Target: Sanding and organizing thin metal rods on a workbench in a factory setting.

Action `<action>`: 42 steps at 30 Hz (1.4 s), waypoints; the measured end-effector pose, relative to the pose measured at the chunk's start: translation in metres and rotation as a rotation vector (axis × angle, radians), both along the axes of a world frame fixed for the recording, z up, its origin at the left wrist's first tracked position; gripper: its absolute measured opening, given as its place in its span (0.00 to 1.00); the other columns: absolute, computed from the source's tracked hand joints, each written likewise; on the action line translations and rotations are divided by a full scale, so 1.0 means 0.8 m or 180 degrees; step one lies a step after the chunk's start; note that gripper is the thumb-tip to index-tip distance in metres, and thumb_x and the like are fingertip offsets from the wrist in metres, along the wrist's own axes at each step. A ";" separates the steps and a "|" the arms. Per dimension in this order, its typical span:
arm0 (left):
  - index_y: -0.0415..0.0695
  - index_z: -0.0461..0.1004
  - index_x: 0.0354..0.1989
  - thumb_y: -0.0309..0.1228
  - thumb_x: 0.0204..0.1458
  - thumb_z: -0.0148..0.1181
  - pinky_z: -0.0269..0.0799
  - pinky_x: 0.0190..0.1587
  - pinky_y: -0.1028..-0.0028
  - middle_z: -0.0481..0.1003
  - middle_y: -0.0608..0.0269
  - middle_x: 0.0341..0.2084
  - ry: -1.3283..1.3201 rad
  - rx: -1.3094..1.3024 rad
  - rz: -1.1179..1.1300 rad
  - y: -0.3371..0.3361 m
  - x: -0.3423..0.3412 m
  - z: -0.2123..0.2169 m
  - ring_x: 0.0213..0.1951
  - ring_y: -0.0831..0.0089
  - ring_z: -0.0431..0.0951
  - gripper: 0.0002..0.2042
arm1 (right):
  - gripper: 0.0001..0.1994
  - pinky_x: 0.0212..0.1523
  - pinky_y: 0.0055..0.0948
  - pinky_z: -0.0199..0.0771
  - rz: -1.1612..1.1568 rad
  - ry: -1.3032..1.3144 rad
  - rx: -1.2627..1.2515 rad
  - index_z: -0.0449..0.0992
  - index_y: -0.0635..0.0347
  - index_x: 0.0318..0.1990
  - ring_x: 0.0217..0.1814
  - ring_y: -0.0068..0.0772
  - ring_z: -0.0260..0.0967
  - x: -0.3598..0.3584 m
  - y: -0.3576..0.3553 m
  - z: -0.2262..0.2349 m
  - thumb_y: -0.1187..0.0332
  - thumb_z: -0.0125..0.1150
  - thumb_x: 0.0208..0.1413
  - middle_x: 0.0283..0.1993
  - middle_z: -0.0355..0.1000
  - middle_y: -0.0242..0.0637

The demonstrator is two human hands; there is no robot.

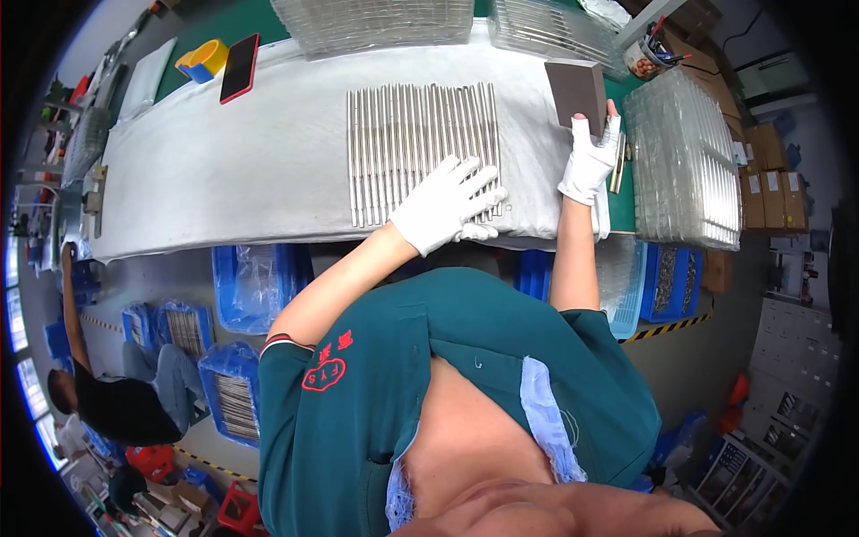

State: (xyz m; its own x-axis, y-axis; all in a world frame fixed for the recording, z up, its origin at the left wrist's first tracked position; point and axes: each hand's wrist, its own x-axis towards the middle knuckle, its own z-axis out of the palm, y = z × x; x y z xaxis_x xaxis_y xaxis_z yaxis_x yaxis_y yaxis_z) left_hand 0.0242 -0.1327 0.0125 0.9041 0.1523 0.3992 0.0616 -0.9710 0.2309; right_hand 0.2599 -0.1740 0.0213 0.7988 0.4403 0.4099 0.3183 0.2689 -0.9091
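A row of slim silver metal rods (pixel 380 152) lies side by side on the white-covered table. My left hand (pixel 443 206), in a white glove, rests over the near right end of the row, fingers stretched out and palm down. My right hand (pixel 591 161), gloved with bare fingertips, is at the table's right side. Its fingers grip the near corner of a dark brown, flat-faced piece (pixel 573 89), like a folded board or sheet. Beside this hand lie a few short brass-coloured rods (pixel 618 166).
Clear plastic trays are stacked at the right (pixel 680 161) and along the back (pixel 376 22). A red-edged phone (pixel 240 67) and tape rolls (pixel 204 61) lie at the far left. A pen cup (pixel 646 58) stands back right. Blue crates (pixel 255 286) sit below; another person (pixel 116 394) is at the left.
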 end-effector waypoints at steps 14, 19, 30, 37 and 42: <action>0.32 0.68 0.51 0.35 0.52 0.55 0.64 0.52 0.63 0.69 0.49 0.47 0.0038 -0.0388 0.0080 -0.018 0.025 0.007 0.52 0.55 0.69 0.22 | 0.27 0.56 0.27 0.69 -0.0026 -0.0071 -0.0152 0.68 0.57 0.62 0.54 0.30 0.69 -0.002 0.000 0.001 0.73 0.67 0.54 0.58 0.69 0.38; 0.33 0.69 0.50 0.42 0.51 0.58 0.63 0.54 0.62 0.69 0.49 0.48 -0.0133 -0.0261 0.0052 -0.009 0.005 0.017 0.53 0.55 0.69 0.25 | 0.28 0.57 0.28 0.68 0.0000 -0.0047 -0.0134 0.67 0.57 0.63 0.56 0.30 0.69 0.000 -0.001 -0.003 0.73 0.67 0.54 0.58 0.69 0.38; 0.43 0.65 0.63 0.64 0.43 0.58 0.52 0.64 0.49 0.64 0.46 0.61 0.0423 -0.0036 0.1201 0.011 -0.079 0.004 0.62 0.48 0.62 0.44 | 0.28 0.58 0.27 0.67 0.0061 -0.0069 -0.0189 0.67 0.58 0.63 0.57 0.31 0.68 0.003 0.001 -0.005 0.71 0.68 0.54 0.60 0.68 0.39; 0.47 0.64 0.65 0.62 0.46 0.56 0.53 0.64 0.49 0.64 0.46 0.61 0.0517 0.0117 0.1205 0.008 -0.076 0.003 0.62 0.46 0.63 0.41 | 0.28 0.59 0.27 0.67 -0.0019 -0.0131 -0.0216 0.67 0.59 0.63 0.57 0.32 0.68 0.004 0.001 -0.008 0.71 0.68 0.54 0.60 0.68 0.39; 0.44 0.65 0.63 0.58 0.45 0.60 0.53 0.64 0.53 0.65 0.47 0.59 0.0294 -0.0085 0.1027 0.000 -0.055 0.012 0.61 0.52 0.63 0.40 | 0.28 0.58 0.27 0.67 0.0015 -0.0113 -0.0294 0.67 0.58 0.63 0.57 0.32 0.68 0.000 0.000 -0.003 0.71 0.68 0.54 0.60 0.68 0.39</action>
State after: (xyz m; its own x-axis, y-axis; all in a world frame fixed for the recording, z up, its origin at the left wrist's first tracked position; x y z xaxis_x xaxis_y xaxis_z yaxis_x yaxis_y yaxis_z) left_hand -0.0202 -0.1324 0.0217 0.8397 0.4459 0.3099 0.3868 -0.8917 0.2350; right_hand 0.2599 -0.1741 0.0191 0.7825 0.4811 0.3954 0.3496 0.1860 -0.9183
